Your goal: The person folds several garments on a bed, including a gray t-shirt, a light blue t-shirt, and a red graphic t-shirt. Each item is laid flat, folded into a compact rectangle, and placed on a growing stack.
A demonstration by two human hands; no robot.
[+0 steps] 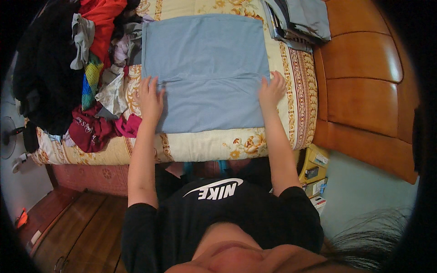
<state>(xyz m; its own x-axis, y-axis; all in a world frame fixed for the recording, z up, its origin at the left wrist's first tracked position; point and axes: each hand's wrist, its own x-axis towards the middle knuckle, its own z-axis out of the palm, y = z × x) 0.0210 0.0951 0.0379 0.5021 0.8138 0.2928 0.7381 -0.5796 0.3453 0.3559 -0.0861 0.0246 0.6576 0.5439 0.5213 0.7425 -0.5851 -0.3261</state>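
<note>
A light blue cloth garment point(205, 47) lies spread flat on the bed, with a crease running across it below the middle. My left hand point(150, 99) rests at its left edge, fingers apart, the thumb over the cloth. At the right edge is my right hand point(273, 92), its thumb touching the cloth and its other fingers spread over the bedcover. Neither hand shows cloth pinched between its fingers. Both hands are level with the crease, and part of the left edge is hidden behind my left hand.
A floral bedcover point(205, 146) lies beneath. Left are a black clothes pile point(47, 68), a red garment point(102, 27), a maroon garment point(90, 129) and a white cloth point(114, 92). Folded clothes point(300, 20) sit far right, against a brown padded headboard point(365, 61).
</note>
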